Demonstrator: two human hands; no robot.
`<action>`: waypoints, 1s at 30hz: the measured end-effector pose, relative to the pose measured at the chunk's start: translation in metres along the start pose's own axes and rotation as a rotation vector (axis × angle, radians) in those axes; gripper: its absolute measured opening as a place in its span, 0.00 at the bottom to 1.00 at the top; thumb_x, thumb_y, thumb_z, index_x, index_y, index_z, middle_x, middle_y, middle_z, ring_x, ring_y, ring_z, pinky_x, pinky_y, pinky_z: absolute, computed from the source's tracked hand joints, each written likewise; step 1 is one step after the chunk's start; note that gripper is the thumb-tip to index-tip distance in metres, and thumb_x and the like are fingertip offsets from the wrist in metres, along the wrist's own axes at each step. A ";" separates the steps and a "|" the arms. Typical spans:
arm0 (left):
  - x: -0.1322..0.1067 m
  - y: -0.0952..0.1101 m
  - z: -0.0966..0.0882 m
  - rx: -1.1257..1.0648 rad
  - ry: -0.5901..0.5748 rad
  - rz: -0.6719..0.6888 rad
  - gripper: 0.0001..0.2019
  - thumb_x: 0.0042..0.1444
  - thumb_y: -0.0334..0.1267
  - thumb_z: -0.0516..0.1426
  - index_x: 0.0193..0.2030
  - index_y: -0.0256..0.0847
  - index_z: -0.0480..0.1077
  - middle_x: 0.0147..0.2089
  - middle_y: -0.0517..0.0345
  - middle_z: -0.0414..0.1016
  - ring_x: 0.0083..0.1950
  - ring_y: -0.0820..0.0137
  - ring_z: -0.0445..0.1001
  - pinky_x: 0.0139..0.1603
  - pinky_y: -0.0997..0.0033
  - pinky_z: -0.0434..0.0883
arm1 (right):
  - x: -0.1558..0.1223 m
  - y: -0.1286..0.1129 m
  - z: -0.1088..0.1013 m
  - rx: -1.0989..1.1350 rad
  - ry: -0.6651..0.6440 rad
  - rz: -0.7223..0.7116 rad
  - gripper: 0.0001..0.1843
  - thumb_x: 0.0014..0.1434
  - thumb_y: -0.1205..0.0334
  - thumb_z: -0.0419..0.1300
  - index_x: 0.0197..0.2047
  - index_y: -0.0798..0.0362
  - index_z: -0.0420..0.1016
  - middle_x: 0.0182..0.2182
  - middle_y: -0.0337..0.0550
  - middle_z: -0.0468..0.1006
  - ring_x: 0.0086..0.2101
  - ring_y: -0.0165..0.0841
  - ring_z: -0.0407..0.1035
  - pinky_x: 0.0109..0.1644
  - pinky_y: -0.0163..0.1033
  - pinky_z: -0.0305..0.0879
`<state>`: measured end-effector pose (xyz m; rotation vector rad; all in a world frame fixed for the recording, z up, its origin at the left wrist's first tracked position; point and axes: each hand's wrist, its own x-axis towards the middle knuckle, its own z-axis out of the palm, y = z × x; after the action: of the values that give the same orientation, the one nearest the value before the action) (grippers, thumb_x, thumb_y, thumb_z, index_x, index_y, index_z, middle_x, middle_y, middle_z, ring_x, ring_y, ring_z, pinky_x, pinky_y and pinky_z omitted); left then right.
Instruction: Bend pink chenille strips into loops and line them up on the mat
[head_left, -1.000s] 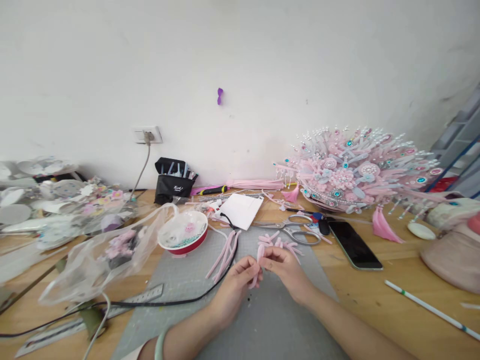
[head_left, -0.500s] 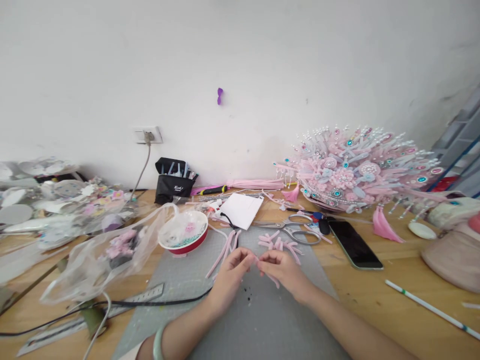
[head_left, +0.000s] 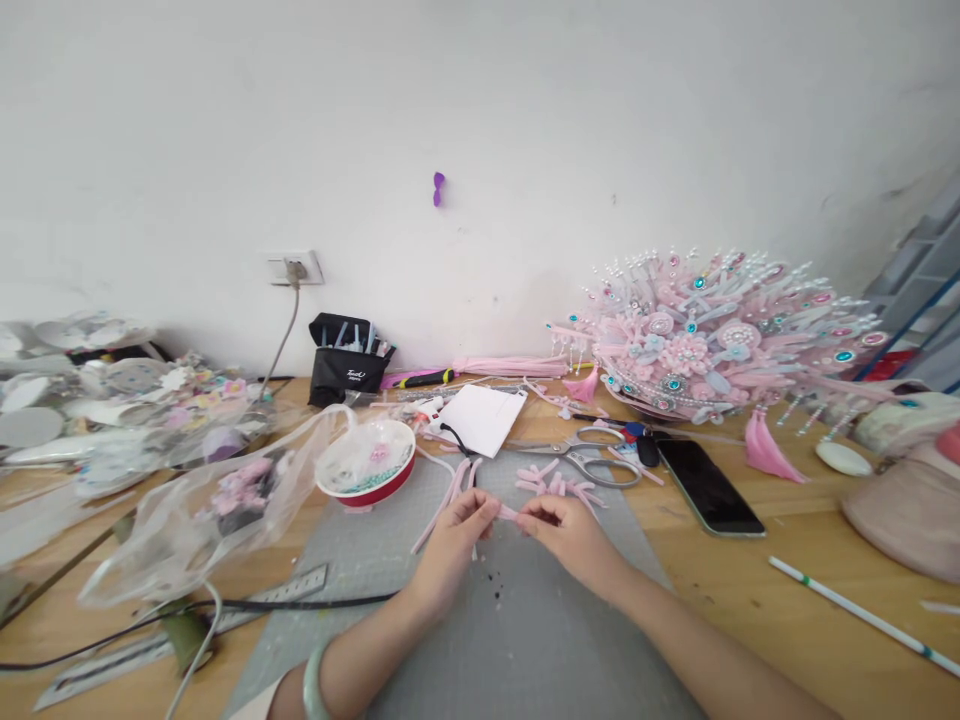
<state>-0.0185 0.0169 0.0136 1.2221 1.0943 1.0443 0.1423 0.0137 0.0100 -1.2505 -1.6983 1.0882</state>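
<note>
The left hand (head_left: 460, 522) and right hand (head_left: 564, 530) pinch a pink strip (head_left: 508, 513) between fingertips — it is over the mat (head_left: 525, 640), nearer than the pink pieces (head_left: 556, 482). Scissors (head_left: 576, 457) lie just beyond those — toward the counter's (head_left: 724, 595) back edge.

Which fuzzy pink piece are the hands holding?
The pink piece bridging the gap between the left hand and right hand; the short pink pieces and long pink strips lie on the gray mat.
</note>
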 end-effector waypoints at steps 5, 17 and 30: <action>0.001 -0.001 0.000 -0.036 -0.027 -0.061 0.12 0.46 0.42 0.57 0.21 0.37 0.62 0.17 0.66 0.61 0.21 0.77 0.56 0.24 0.77 0.52 | 0.002 -0.002 -0.002 -0.084 0.021 -0.006 0.11 0.51 0.59 0.55 0.21 0.52 0.71 0.19 0.38 0.69 0.23 0.30 0.60 0.28 0.35 0.51; 0.003 -0.002 0.001 0.002 -0.140 -0.043 0.11 0.48 0.42 0.55 0.24 0.35 0.71 0.23 0.59 0.67 0.27 0.72 0.63 0.30 0.75 0.59 | 0.002 -0.003 -0.003 -0.231 -0.027 -0.095 0.13 0.55 0.59 0.51 0.22 0.54 0.69 0.18 0.35 0.65 0.23 0.27 0.58 0.27 0.32 0.50; -0.005 0.005 0.008 0.102 -0.004 -0.074 0.09 0.41 0.41 0.58 0.21 0.36 0.69 0.19 0.64 0.64 0.23 0.74 0.59 0.25 0.77 0.56 | 0.000 0.000 -0.002 -0.082 -0.067 -0.043 0.11 0.52 0.61 0.52 0.22 0.55 0.69 0.19 0.37 0.66 0.23 0.28 0.59 0.26 0.32 0.52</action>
<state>-0.0111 0.0111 0.0194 1.2545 1.1930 0.9395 0.1440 0.0146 0.0104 -1.2340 -1.8287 1.0549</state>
